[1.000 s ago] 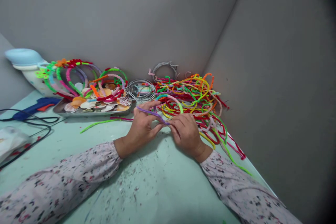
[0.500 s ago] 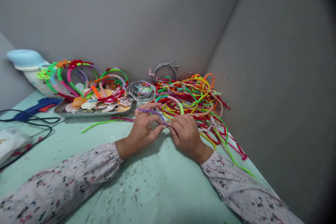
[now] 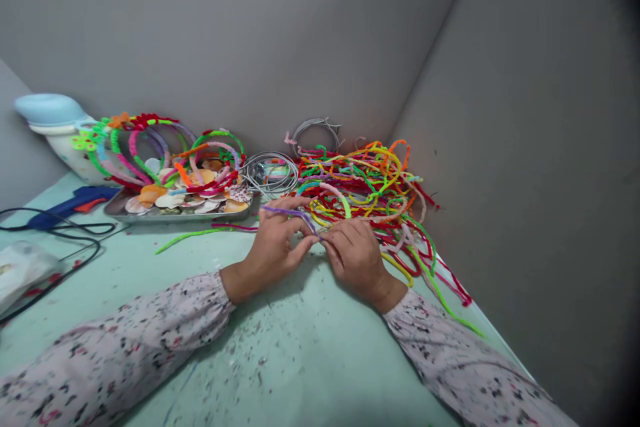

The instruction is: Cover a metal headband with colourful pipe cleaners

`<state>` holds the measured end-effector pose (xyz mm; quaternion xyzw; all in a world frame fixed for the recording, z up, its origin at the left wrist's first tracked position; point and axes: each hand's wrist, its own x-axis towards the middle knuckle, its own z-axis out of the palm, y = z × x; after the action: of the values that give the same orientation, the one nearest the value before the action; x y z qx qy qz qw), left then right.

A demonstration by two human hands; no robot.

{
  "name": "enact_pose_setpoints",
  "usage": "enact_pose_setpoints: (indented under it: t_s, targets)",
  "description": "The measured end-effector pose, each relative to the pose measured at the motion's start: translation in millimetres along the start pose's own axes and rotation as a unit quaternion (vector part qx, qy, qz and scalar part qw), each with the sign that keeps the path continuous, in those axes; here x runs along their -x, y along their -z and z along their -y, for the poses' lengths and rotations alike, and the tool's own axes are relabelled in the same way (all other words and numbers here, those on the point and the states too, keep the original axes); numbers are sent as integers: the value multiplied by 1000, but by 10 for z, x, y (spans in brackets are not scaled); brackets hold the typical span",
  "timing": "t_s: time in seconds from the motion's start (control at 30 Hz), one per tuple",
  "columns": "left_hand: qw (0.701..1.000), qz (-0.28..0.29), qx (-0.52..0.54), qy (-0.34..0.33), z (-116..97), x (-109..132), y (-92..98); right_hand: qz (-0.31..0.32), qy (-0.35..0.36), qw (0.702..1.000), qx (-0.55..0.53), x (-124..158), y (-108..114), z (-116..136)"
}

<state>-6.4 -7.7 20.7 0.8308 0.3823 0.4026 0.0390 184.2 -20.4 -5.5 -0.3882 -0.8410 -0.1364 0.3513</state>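
My left hand (image 3: 274,244) and my right hand (image 3: 354,255) meet over the pale green table (image 3: 280,360), fingertips pinched together on a purple pipe cleaner (image 3: 289,213). The fuzzy purple strand runs across the top of my left fingers to the pinch point between both hands. Just behind my hands lies a tangled heap of coloured pipe cleaners (image 3: 373,190) in red, yellow, green and orange. A loose green pipe cleaner (image 3: 187,237) lies flat to the left of my left hand.
A metal tray (image 3: 175,213) at the back left holds shells and several pipe-cleaner-wrapped headbands (image 3: 155,147). Bare wire hoops (image 3: 270,170) lie beside it. A blue glue gun (image 3: 67,203) with black cord and a white-and-blue container (image 3: 53,127) stand far left. Grey walls close the corner.
My fingers have shifted slightly on the purple pipe cleaner, working it at the pinch point. Both hands stay in the same place.
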Motion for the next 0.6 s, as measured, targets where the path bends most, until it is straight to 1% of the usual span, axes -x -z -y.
enact_pose_setpoints:
  t_s: [0.1, 0.27, 0.6]
  targets:
    - [1000, 13, -5, 10, -4, 0, 9, 8, 7, 1000, -1, -4, 9, 15]
    - [1000, 21, -1, 4, -9, 3, 9, 10, 21, 1000, -4, -8, 16, 28]
    - [999, 42, 10, 22, -37, -1, 19, 16, 35, 999, 7, 1, 11, 39]
